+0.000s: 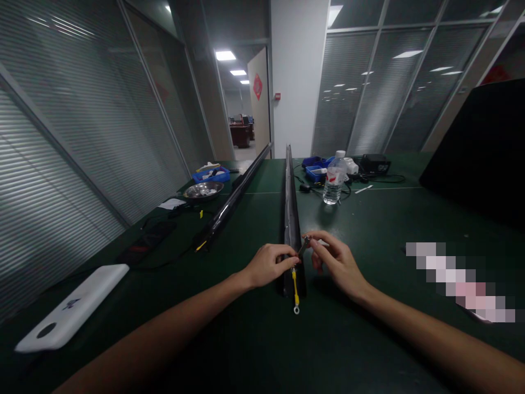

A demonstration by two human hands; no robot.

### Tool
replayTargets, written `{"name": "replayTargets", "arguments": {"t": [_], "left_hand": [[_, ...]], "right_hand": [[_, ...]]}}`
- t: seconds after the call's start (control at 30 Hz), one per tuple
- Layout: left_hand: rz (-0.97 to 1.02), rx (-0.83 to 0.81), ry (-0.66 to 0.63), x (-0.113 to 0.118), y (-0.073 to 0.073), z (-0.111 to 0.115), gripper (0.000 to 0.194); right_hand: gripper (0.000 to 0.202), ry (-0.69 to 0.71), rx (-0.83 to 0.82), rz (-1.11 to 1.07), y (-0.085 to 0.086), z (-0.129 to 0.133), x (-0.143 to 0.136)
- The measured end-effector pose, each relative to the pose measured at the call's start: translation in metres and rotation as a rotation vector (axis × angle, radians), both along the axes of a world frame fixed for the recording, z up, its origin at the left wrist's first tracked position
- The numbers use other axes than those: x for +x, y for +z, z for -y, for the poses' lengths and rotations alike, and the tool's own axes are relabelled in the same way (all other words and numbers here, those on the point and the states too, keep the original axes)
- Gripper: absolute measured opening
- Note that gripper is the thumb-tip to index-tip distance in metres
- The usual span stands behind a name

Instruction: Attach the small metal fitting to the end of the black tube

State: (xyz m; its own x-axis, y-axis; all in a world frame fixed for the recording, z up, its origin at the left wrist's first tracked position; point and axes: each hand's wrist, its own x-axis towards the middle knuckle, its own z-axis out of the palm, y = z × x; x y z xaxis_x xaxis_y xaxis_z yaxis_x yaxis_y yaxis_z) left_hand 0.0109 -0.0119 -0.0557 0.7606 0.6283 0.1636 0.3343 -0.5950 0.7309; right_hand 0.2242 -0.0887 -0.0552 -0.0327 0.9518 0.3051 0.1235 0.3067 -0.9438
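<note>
A long black bar (292, 213) lies lengthwise on the green table in front of me. From its near end comes a short yellow wire (295, 287) with a metal ring terminal (296, 310). My left hand (268, 264) rests over the bar, its thumb and forefinger pinched just above the wire; what lies between them is hidden. My right hand (334, 260), on the bar's right side, pinches the upper end of a small metal wrench-like tool (304, 247) between thumb and forefinger. The tool's lower end reaches down to my left fingertips.
A second black bar (233, 202) lies to the left, beside a metal bowl (204, 190) and a blue tray (211, 175). A white device (74, 306) sits front left. A water bottle (334, 179), blue bins (315, 173) and a black box (374, 163) stand at the back right.
</note>
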Motion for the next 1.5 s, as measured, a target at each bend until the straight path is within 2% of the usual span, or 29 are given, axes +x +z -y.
{"name": "replayTargets", "arguments": {"t": [0.9, 1.17, 1.5], "left_hand": [[0.024, -0.008, -0.025, -0.0002, 0.0018, 0.0007, 0.031], [-0.009, 0.005, 0.009, 0.0004, -0.0013, -0.0003, 0.029], [0.028, -0.005, -0.028, 0.0001, 0.0014, 0.0001, 0.03]], "right_hand": [[0.033, 0.014, 0.008, -0.02, 0.0038, 0.0022, -0.0023], [0.034, 0.007, 0.012, -0.018, -0.0013, -0.0011, -0.0002], [0.033, 0.017, 0.024, -0.026, -0.0002, 0.0021, -0.0013]]}}
